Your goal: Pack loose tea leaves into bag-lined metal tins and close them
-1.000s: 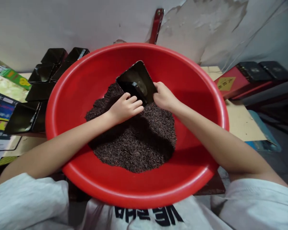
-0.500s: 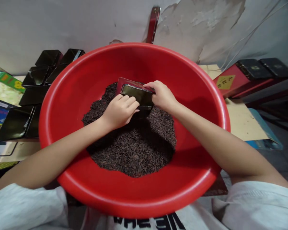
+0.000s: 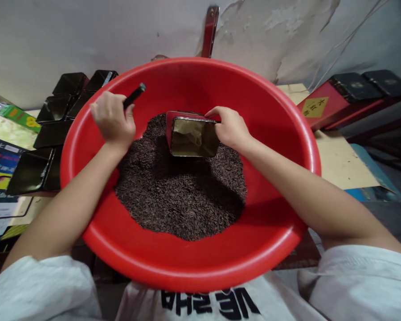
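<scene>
Inside a large red plastic basin (image 3: 190, 263) lies a heap of dark, loose tea-like leaves (image 3: 183, 200). My right hand (image 3: 232, 128) grips the right side of a red tin (image 3: 169, 127), whose open mouth faces me and shows a shiny gold inside. The tin rests tilted over the heap. Above the basin's left side, my left hand (image 3: 112, 118) is closed around a black tin lid (image 3: 134, 96), seen nearly edge-on and apart from the tin.
Several dark-topped tins (image 3: 53, 109) crowd the table left of the basin, beside a green box (image 3: 18, 117) and printed packaging (image 3: 2, 178). Two red tins with black lids (image 3: 350, 91) lie at the right on a pale board (image 3: 344, 165). A peeling wall (image 3: 87, 35) stands behind.
My left hand has moved up and left, away from the tin, carrying the lid. The tin's mouth is now uncovered and its gold inside shows. My right hand stays on the tin.
</scene>
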`<action>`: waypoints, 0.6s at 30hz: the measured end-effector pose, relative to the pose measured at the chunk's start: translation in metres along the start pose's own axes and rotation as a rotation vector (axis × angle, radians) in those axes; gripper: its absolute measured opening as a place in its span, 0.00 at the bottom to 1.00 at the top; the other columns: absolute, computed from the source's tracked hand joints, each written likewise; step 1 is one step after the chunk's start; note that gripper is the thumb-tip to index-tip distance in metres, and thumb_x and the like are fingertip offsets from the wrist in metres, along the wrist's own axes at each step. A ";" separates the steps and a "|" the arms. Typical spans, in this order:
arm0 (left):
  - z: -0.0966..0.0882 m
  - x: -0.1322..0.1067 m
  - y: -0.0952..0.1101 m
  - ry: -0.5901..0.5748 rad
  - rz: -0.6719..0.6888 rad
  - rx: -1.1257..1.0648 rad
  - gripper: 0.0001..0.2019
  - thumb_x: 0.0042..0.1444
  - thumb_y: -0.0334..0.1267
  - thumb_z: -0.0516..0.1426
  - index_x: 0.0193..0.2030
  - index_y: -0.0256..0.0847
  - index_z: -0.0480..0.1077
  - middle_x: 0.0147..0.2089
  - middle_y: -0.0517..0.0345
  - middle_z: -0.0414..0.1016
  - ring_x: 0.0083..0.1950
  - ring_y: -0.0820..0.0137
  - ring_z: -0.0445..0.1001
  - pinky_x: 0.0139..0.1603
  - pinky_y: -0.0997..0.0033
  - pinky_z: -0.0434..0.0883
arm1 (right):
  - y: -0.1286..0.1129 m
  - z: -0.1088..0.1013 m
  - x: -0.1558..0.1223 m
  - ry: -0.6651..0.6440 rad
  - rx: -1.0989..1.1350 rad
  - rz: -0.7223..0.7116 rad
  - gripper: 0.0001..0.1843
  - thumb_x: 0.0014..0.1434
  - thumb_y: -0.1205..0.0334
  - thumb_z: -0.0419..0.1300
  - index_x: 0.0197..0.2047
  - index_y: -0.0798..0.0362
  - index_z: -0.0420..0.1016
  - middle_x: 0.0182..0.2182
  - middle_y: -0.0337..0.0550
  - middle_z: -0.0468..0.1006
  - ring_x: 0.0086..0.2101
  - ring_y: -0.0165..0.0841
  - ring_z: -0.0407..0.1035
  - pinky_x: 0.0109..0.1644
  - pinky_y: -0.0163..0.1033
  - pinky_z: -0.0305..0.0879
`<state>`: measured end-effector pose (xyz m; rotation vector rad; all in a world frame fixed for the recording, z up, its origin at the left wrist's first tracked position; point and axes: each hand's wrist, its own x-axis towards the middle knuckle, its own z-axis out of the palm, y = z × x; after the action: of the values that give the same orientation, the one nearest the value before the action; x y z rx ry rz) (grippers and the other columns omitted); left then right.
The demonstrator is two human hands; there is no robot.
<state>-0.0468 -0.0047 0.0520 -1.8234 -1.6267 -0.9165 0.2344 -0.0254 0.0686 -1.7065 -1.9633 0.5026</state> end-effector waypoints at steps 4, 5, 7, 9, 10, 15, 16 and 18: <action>0.019 -0.016 -0.006 -0.660 0.116 0.136 0.12 0.67 0.40 0.46 0.44 0.38 0.68 0.48 0.47 0.72 0.50 0.57 0.68 0.49 0.52 0.61 | -0.003 0.001 -0.003 -0.010 -0.087 -0.023 0.24 0.50 0.76 0.49 0.48 0.52 0.75 0.50 0.45 0.77 0.50 0.43 0.69 0.51 0.47 0.64; 0.021 -0.021 -0.005 -0.769 0.174 0.152 0.12 0.66 0.38 0.47 0.43 0.38 0.70 0.48 0.47 0.73 0.50 0.56 0.69 0.50 0.52 0.62 | -0.004 0.002 -0.003 -0.010 -0.111 -0.031 0.25 0.50 0.76 0.49 0.48 0.52 0.75 0.50 0.45 0.76 0.50 0.43 0.69 0.50 0.47 0.64; 0.024 -0.027 -0.004 -0.949 0.250 0.183 0.08 0.61 0.37 0.54 0.40 0.37 0.73 0.45 0.46 0.76 0.49 0.55 0.71 0.51 0.51 0.64 | -0.004 0.003 -0.003 -0.015 -0.146 -0.043 0.26 0.51 0.76 0.48 0.49 0.52 0.75 0.50 0.46 0.76 0.49 0.43 0.70 0.49 0.47 0.64; 0.024 -0.025 -0.001 -1.034 0.298 0.202 0.07 0.56 0.38 0.58 0.38 0.36 0.74 0.43 0.45 0.77 0.49 0.51 0.73 0.52 0.48 0.65 | -0.005 0.004 -0.003 -0.028 -0.168 -0.050 0.26 0.51 0.77 0.48 0.50 0.53 0.74 0.51 0.47 0.75 0.48 0.42 0.70 0.49 0.46 0.64; 0.021 -0.022 0.002 -1.035 0.319 0.209 0.08 0.56 0.39 0.58 0.38 0.37 0.74 0.44 0.44 0.77 0.50 0.50 0.73 0.53 0.46 0.65 | -0.005 0.004 -0.003 -0.038 -0.176 -0.052 0.26 0.52 0.77 0.48 0.51 0.53 0.74 0.51 0.47 0.75 0.48 0.42 0.69 0.49 0.46 0.64; -0.026 0.002 0.040 -0.301 0.286 -0.028 0.14 0.62 0.35 0.46 0.43 0.38 0.71 0.40 0.48 0.75 0.44 0.59 0.74 0.46 0.55 0.68 | -0.006 0.006 0.000 -0.056 -0.184 -0.080 0.24 0.53 0.75 0.50 0.50 0.55 0.75 0.50 0.49 0.75 0.48 0.43 0.69 0.51 0.46 0.63; -0.037 0.002 0.051 -0.177 0.382 -0.082 0.14 0.62 0.37 0.45 0.39 0.38 0.71 0.36 0.50 0.74 0.41 0.60 0.74 0.44 0.56 0.67 | -0.006 0.006 0.001 -0.055 -0.177 -0.082 0.23 0.53 0.74 0.50 0.50 0.55 0.75 0.50 0.50 0.75 0.48 0.42 0.69 0.50 0.46 0.63; -0.051 -0.001 0.074 -0.218 0.709 -0.185 0.13 0.62 0.38 0.47 0.34 0.39 0.70 0.32 0.52 0.73 0.37 0.61 0.73 0.41 0.57 0.68 | -0.008 0.007 0.002 -0.061 -0.162 -0.076 0.22 0.53 0.74 0.50 0.49 0.56 0.76 0.50 0.51 0.75 0.47 0.42 0.69 0.50 0.46 0.62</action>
<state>0.0192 -0.0545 0.0870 -2.4500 -0.8831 -0.5644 0.2236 -0.0244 0.0673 -1.7231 -2.1550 0.3822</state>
